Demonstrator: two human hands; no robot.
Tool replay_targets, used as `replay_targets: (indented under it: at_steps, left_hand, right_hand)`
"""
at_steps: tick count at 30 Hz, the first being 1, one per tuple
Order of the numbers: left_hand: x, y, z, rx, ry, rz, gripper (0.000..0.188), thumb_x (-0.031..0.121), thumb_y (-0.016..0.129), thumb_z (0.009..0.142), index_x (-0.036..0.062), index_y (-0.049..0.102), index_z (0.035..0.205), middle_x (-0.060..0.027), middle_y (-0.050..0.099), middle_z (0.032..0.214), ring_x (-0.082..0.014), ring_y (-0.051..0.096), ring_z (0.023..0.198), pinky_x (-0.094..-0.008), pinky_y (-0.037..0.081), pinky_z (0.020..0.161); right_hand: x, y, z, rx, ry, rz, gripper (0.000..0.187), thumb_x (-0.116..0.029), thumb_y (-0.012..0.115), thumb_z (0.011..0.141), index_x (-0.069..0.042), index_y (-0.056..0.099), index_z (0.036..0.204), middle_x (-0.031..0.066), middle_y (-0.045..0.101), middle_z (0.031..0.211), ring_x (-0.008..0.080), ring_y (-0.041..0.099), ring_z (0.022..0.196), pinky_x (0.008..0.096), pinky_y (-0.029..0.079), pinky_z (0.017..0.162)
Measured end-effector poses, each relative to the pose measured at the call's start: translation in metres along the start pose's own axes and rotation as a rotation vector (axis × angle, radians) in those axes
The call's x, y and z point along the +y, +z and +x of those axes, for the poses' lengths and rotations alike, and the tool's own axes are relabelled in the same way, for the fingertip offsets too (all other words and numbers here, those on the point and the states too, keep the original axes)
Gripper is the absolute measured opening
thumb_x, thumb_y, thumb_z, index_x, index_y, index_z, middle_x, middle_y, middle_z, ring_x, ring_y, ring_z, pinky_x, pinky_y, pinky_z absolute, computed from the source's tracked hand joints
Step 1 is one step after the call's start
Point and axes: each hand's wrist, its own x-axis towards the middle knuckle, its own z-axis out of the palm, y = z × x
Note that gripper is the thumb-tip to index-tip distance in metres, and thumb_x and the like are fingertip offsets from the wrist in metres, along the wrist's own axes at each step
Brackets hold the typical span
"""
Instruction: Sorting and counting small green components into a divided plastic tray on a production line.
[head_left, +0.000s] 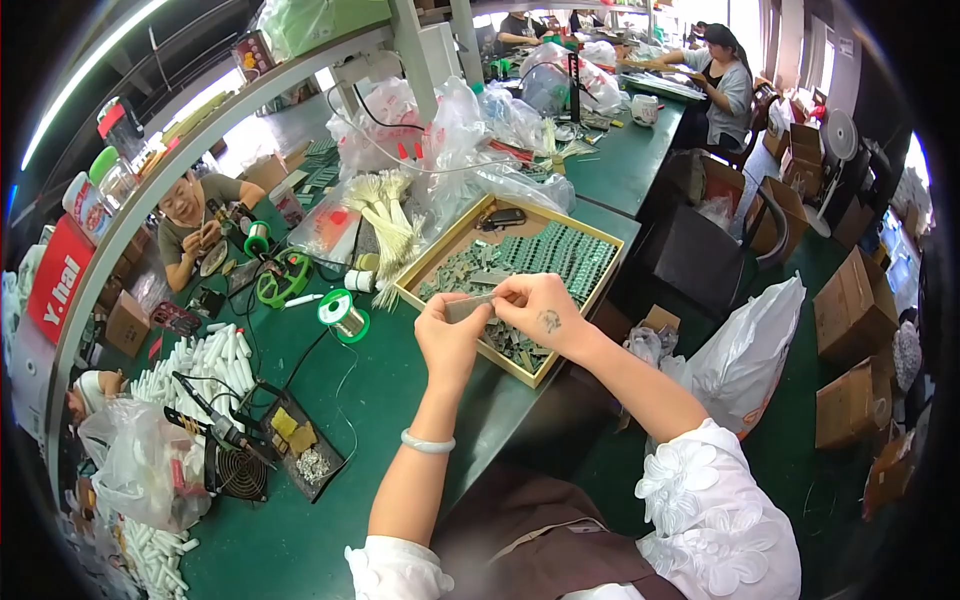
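Matt strip (467, 307), tabletop (392, 375) (glossy), cardboard box (853, 307)

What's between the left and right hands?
A flat grey strip, held between the left hand and right hand; shows in the head view.

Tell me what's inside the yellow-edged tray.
Green pieces in rows at right, loose grey-green pieces heaped at left and near, a black object by the far corner. The left hand and right hand hide whatever lies directly beneath them.

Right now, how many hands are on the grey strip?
2: left hand at the left side of the strip, right hand at its right end. No other shows.
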Motion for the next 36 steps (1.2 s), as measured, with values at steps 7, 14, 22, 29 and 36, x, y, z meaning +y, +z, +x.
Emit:
replay_targets:
  at_steps: [7,14,22,29,36]
  left_hand:
    - [-0.007,0.006,-0.008,-0.009,-0.001,-0.032,0.017,0.006,0.074,0.075,-0.0009,0.062,0.086,-0.0009,0.064,0.071,-0.005,0.056,0.062,-0.0198,0.045,0.055]
    - [0.005,0.001,-0.029,-0.049,0.013,0.086,0.017,0.008,0.072,0.075,-0.0015,0.065,0.087,-0.0036,0.066,0.078,-0.0073,0.06,0.07,-0.023,0.049,0.064]
    - [0.025,-0.008,-0.079,-0.002,0.096,0.182,0.018,0.014,0.073,0.074,-0.0007,0.065,0.081,-0.0028,0.064,0.069,-0.0061,0.057,0.064,-0.0241,0.047,0.058]
    - [0.025,-0.05,-0.122,0.02,0.092,0.217,0.016,0.012,0.071,0.079,-0.0007,0.064,0.087,-0.0008,0.064,0.074,-0.0055,0.057,0.069,-0.0223,0.046,0.06]
    - [0.043,-0.13,-0.201,-0.017,-0.052,0.118,0.017,0.007,0.067,0.082,0.0012,0.061,0.096,-0.002,0.063,0.082,-0.0092,0.06,0.076,-0.0249,0.049,0.067]
  right_hand:
    - [0.004,-0.006,-0.009,0.001,0.07,-0.064,0.019,-0.014,0.064,0.078,0.001,0.069,0.088,0.0163,0.068,0.078,0.0234,0.069,0.072,0.031,0.052,0.066]
    - [-0.009,-0.009,-0.024,-0.04,0.004,-0.012,0.016,-0.01,0.065,0.081,0.002,0.068,0.091,0.0119,0.068,0.077,0.0143,0.065,0.068,0.0274,0.05,0.062]
    - [-0.015,0.005,-0.073,0.057,0.071,0.182,0.009,-0.002,0.066,0.08,0.005,0.068,0.085,0.0083,0.068,0.073,0.008,0.062,0.064,0.0229,0.049,0.058]
    - [-0.047,0.039,-0.106,0.059,-0.044,0.154,0.009,-0.003,0.065,0.081,0.005,0.067,0.085,0.0076,0.066,0.072,0.0097,0.062,0.064,0.0234,0.049,0.06]
    - [-0.076,0.087,-0.135,-0.292,0.034,0.41,0.003,-0.001,0.062,0.083,0.002,0.063,0.084,0.0011,0.061,0.072,0.0047,0.056,0.065,0.0211,0.045,0.057]
